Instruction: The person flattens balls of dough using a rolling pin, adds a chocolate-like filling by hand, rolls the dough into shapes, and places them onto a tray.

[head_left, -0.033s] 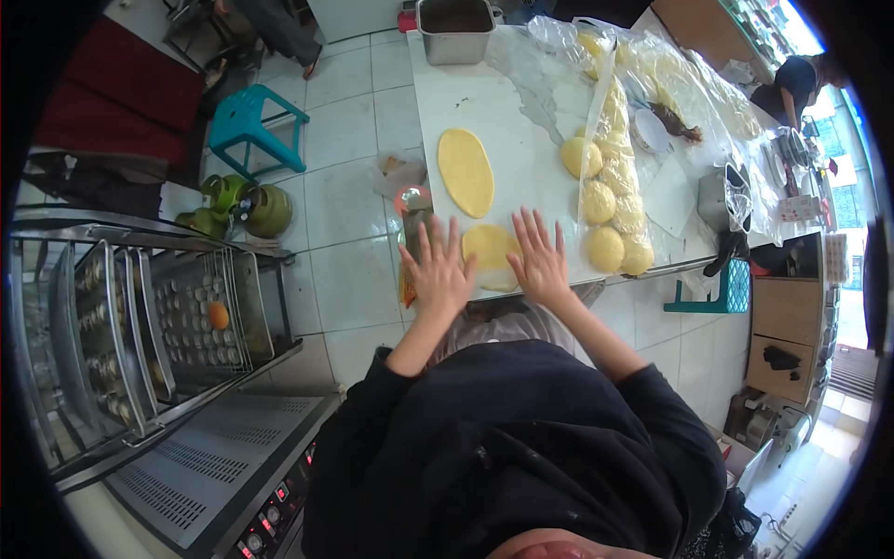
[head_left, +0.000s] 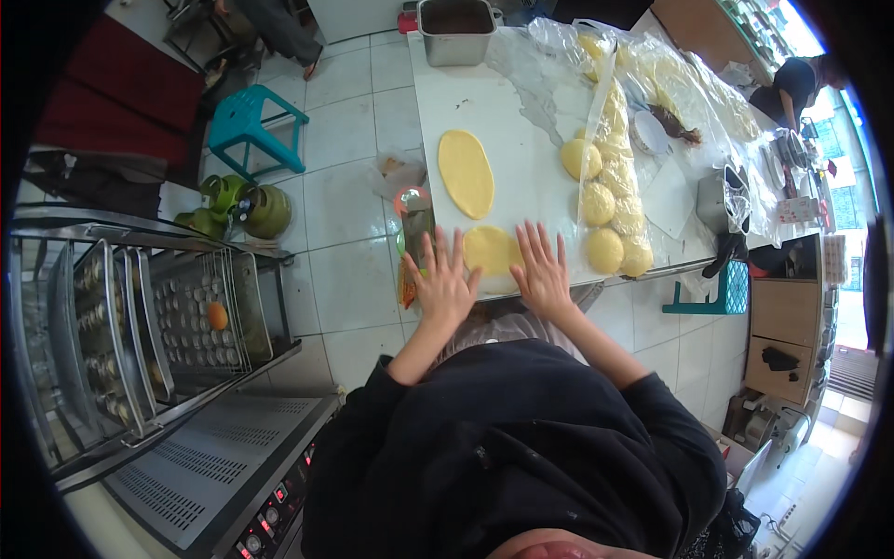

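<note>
My left hand (head_left: pixel 447 287) and my right hand (head_left: pixel 542 278) lie palms down at the near edge of the white table (head_left: pixel 517 112), fingers stretched and spread. They flank a flattened oval of yellow dough (head_left: pixel 489 244); whether anything is under the palms is hidden. A longer flattened oval (head_left: pixel 465 172) lies just beyond. Right of my right hand are several rounded dough balls (head_left: pixel 603 250), many under clear plastic sheeting (head_left: pixel 698 79).
A metal container (head_left: pixel 456 33) is at the far edge, another (head_left: pixel 720 200) at right. A tray rack (head_left: pixel 130 345) and oven (head_left: pixel 214 466) stand left, with gas cylinders (head_left: pixel 265 210) and a teal stool (head_left: pixel 256 121). A person (head_left: pixel 787 88) is at far right; another's legs (head_left: pixel 279 37) show behind.
Both my hands have shifted slightly back toward my body, down in the picture. Their fingers remain spread, and the dough pieces look the same.
</note>
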Tool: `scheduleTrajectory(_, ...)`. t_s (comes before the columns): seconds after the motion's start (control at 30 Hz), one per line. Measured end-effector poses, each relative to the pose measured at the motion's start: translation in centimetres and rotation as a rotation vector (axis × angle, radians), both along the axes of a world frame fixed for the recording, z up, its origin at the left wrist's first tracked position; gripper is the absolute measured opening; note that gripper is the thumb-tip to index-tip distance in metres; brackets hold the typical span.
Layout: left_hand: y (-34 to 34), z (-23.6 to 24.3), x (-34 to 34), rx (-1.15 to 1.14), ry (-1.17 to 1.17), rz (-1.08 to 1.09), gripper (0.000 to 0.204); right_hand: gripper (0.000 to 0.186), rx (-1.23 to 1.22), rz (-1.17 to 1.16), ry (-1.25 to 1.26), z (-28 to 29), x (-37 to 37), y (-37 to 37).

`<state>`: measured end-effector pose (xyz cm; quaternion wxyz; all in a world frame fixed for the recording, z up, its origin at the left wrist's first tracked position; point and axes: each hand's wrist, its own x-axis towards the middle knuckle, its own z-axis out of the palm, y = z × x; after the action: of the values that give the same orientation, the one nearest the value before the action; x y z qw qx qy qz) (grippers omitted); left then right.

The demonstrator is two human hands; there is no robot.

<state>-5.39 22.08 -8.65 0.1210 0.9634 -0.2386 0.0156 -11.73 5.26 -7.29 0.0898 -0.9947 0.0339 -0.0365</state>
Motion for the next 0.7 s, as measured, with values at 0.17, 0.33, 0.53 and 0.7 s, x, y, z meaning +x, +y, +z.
scheduleTrajectory(0.17, 3.5, -1.8, -2.6, -0.219, 0.006, -0.317, 0.052, 0.059, 0.750, -0.102, 0.164, 1.7, -0.2, -1.7)
scheduleTrajectory(0.33, 5.8, -1.5, -1.5, -0.380, -0.155, -0.459, 0.038, 0.061, 0.557, 0.103, 0.107, 1.8, 6.2, -0.3)
scheduleTrajectory(0.53, 11.4, -1.4, 0.7, -0.520, -0.325, -0.275, 0.032, 0.017, 0.500, 0.421, -0.068, 0.4, 6.4, -0.9)
scheduleTrajectory(0.7, 14.4, -1.9, 3.6, -0.562, -0.475, 0.148, 0.036, 0.019, 0.544, 0.401, 0.372, 8.1, 8.6, -4.1)
